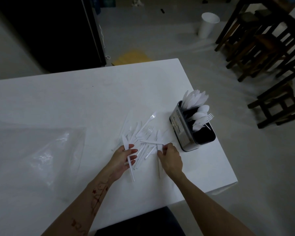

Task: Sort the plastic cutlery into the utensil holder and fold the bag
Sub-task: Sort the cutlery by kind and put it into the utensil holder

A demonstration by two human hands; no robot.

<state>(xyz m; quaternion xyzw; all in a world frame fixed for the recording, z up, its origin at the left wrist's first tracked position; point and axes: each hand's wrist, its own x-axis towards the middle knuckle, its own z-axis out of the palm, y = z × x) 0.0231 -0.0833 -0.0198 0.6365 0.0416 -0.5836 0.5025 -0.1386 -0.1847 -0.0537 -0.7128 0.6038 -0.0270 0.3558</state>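
- While I stand at its near edge, the white table [75,103] carries everything for this sort.
- Clear plastic bag [32,155] lies flat and unfolded on the table's left part, well apart from the holder.
- Utensil holder [186,132], metal-sided with a dark interior, stands near the table's right edge. Its far compartment holds knives, the middle one spoons and at least one fork; the nearest compartment looks dark, contents not discernible.
- Loose pile of white cutlery [143,137] lies between the bag and the holder, just left of the holder: knives and forks crossing one another, exact count not readable.
- My left hand [124,159] rests at the pile's near-left edge, fingers curled round a knife [129,155] whose handle points toward me.
- My right hand [171,159] sits at the pile's near-right edge, fingertips pinching a white piece [158,147]; type not clear.
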